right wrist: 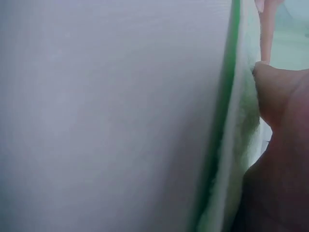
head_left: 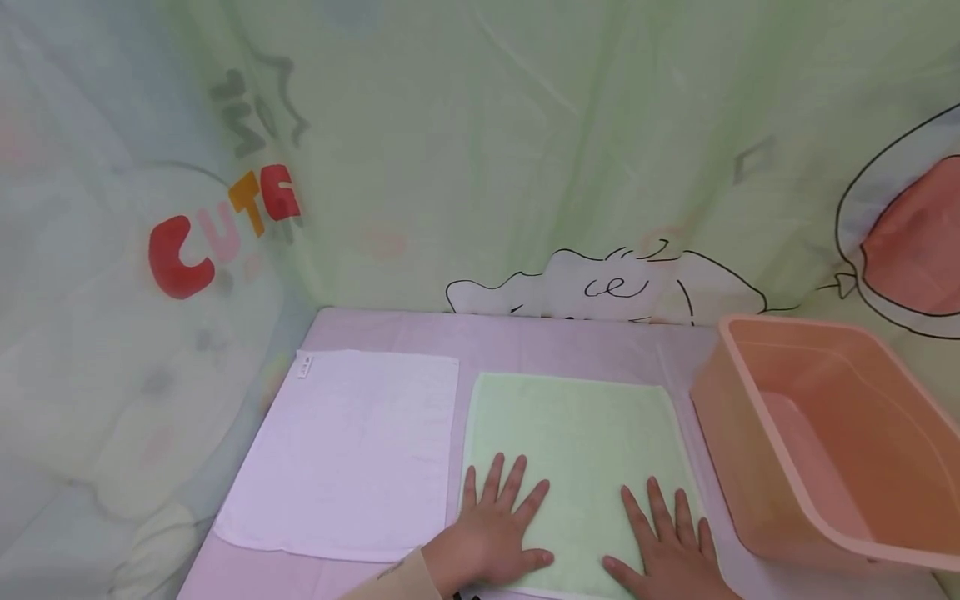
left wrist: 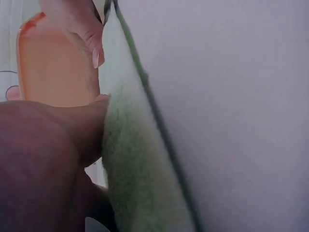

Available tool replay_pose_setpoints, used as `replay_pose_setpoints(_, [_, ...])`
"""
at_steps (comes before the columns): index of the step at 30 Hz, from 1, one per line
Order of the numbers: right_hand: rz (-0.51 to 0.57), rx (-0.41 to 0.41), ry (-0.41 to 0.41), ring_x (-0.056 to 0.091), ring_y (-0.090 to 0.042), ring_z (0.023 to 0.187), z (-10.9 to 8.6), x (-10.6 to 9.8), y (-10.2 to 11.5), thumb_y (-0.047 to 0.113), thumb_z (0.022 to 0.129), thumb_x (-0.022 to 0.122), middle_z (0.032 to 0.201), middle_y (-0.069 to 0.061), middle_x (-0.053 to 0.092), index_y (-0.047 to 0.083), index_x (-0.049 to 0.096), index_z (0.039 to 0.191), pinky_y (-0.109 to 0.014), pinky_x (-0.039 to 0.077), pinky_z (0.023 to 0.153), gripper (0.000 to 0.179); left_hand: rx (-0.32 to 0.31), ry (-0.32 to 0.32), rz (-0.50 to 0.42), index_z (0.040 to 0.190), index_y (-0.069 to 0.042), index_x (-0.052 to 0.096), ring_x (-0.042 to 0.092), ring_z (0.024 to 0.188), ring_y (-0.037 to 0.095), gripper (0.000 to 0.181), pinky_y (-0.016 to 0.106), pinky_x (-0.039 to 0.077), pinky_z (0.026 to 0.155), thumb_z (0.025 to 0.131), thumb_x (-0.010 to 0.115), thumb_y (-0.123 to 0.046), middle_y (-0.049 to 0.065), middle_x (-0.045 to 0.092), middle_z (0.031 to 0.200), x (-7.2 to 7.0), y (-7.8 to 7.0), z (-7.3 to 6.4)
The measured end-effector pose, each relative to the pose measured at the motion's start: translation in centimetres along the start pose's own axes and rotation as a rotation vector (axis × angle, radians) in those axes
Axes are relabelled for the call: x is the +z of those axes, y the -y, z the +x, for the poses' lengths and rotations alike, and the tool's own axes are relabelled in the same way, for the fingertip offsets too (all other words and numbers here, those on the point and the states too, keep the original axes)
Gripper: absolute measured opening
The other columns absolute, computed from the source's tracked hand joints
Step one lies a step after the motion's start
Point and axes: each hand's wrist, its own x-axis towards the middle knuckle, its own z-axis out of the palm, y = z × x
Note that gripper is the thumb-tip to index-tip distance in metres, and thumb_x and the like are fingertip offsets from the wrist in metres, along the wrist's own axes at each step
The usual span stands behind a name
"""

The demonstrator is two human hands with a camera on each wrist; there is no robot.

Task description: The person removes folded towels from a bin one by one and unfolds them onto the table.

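A light green towel (head_left: pixel 573 442) lies spread flat in front of me. My left hand (head_left: pixel 498 525) rests on its near left part, palm down with fingers spread and straight. On the near right part lies my right hand (head_left: pixel 671 550), its fingers also spread. In the left wrist view the left thumb touches the fuzzy green towel (left wrist: pixel 130 154) close to its near edge. The right wrist view shows the right thumb on the towel (right wrist: pixel 244 111) beside the same edge. To the left, a pale lilac towel (head_left: pixel 360 450) with a small white tag lies flat, apart from both hands.
An orange-pink plastic bin (head_left: pixel 765 467) stands close to the green towel's right side, its inside bare where visible. The table cover (head_left: pixel 495 337) is pale pink-lilac. A printed curtain (head_left: pixel 450 167) with cartoon drawings hangs along the back and left.
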Motion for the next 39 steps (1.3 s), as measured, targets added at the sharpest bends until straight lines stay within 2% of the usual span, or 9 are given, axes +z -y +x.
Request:
replay_pose_setpoints(7, [-0.062, -0.008, -0.115, -0.019, -0.057, 0.162, -1.1, 1.9, -1.8, 0.090, 0.088, 0.056, 0.182, -0.021, -0.004, 0.031, 0.007, 0.175, -0.089, 0.006, 0.115, 0.116, 0.010, 0.004, 0.010, 0.173, -0.044, 0.008, -0.007, 0.170, 0.040, 0.093, 0.075, 0.008, 0.130, 0.098, 0.048, -0.083, 0.005, -0.010, 0.184, 0.0, 0.0, -1.3])
replay_pose_setpoints(12, [-0.111, -0.007, -0.178, -0.023, -0.050, 0.164, -2.1, 3.0, -2.5, 0.090, 0.088, 0.056, 0.183, -0.014, -0.009, 0.035, 0.003, 0.175, -0.086, 0.000, 0.117, 0.116, 0.004, 0.018, 0.000, 0.173, -0.043, 0.011, -0.006, 0.170, 0.039, 0.093, 0.073, 0.011, 0.130, 0.098, 0.051, -0.081, 0.004, -0.007, 0.184, 0.0, 0.2, -2.2])
replay_pose_setpoints(18, [-0.099, -0.008, -0.193, -0.026, -0.052, 0.162, -2.2, 3.5, -3.1, 0.085, 0.095, 0.053, 0.182, -0.014, -0.013, 0.036, 0.000, 0.174, -0.086, 0.001, 0.117, 0.107, -0.007, 0.005, 0.054, 0.173, -0.043, 0.013, -0.002, 0.171, 0.037, 0.093, 0.069, 0.014, 0.132, 0.098, 0.052, -0.080, 0.003, -0.003, 0.184, 0.1, 0.6, -2.7])
replay_pose_setpoints(22, [-0.083, 0.010, -0.197, -0.027, -0.055, 0.160, -2.3, 3.9, -3.4, 0.081, 0.100, 0.048, 0.181, -0.016, -0.016, 0.035, -0.001, 0.174, -0.087, 0.001, 0.116, 0.100, -0.007, 0.021, 0.042, 0.173, -0.044, 0.011, -0.004, 0.171, 0.037, 0.094, 0.068, 0.013, 0.132, 0.097, 0.052, -0.081, 0.003, -0.005, 0.184, -0.1, 0.9, -2.8])
replay_pose_setpoints(26, [-0.091, 0.033, -0.200, -0.024, -0.058, 0.160, -2.1, 4.0, -3.6, 0.083, 0.099, 0.046, 0.182, -0.017, -0.012, 0.035, 0.001, 0.174, -0.088, 0.003, 0.114, 0.101, 0.001, 0.039, 0.030, 0.173, -0.043, 0.010, -0.005, 0.170, 0.037, 0.096, 0.069, 0.012, 0.132, 0.096, 0.054, -0.081, 0.003, -0.007, 0.184, -0.3, 1.2, -2.6])
replay_pose_setpoints(31, [-0.100, 0.072, -0.212, -0.025, -0.062, 0.157, -1.5, 4.5, -4.0, 0.089, 0.094, 0.045, 0.181, -0.020, -0.011, 0.033, 0.005, 0.175, -0.090, 0.000, 0.112, 0.106, 0.028, 0.073, 0.000, 0.173, -0.042, 0.011, -0.007, 0.170, 0.040, 0.101, 0.072, 0.011, 0.131, 0.093, 0.061, -0.079, 0.006, -0.007, 0.184, -0.9, 1.5, -2.2])
replay_pose_setpoints(35, [-0.111, 0.122, -0.211, -0.011, -0.070, 0.155, -1.4, 5.2, -4.3, 0.096, 0.088, 0.043, 0.180, -0.026, 0.000, 0.025, 0.019, 0.173, -0.092, 0.002, 0.108, 0.113, 0.035, 0.104, 0.034, 0.172, -0.043, 0.016, 0.001, 0.170, 0.040, 0.100, 0.070, 0.018, 0.131, 0.092, 0.066, -0.076, 0.005, -0.001, 0.184, -1.7, 1.6, -1.9])
replay_pose_setpoints(37, [-0.114, 0.140, -0.200, 0.001, -0.074, 0.153, -1.5, 5.2, -4.4, 0.097, 0.087, 0.042, 0.178, -0.029, 0.007, 0.020, 0.026, 0.171, -0.093, 0.003, 0.107, 0.115, 0.041, 0.111, 0.051, 0.171, -0.042, 0.022, 0.008, 0.170, 0.039, 0.094, 0.067, 0.025, 0.130, 0.094, 0.065, -0.074, 0.004, 0.006, 0.184, -2.3, 1.7, -1.8])
replay_pose_setpoints(39, [-0.114, 0.146, -0.188, 0.011, -0.075, 0.150, -1.6, 4.8, -4.2, 0.098, 0.086, 0.042, 0.176, -0.031, 0.014, 0.018, 0.030, 0.169, -0.094, 0.004, 0.106, 0.115, 0.045, 0.113, 0.027, 0.170, -0.040, 0.030, 0.016, 0.169, 0.037, 0.086, 0.064, 0.030, 0.130, 0.097, 0.063, -0.072, 0.002, 0.016, 0.183, -2.9, 1.9, -1.6])
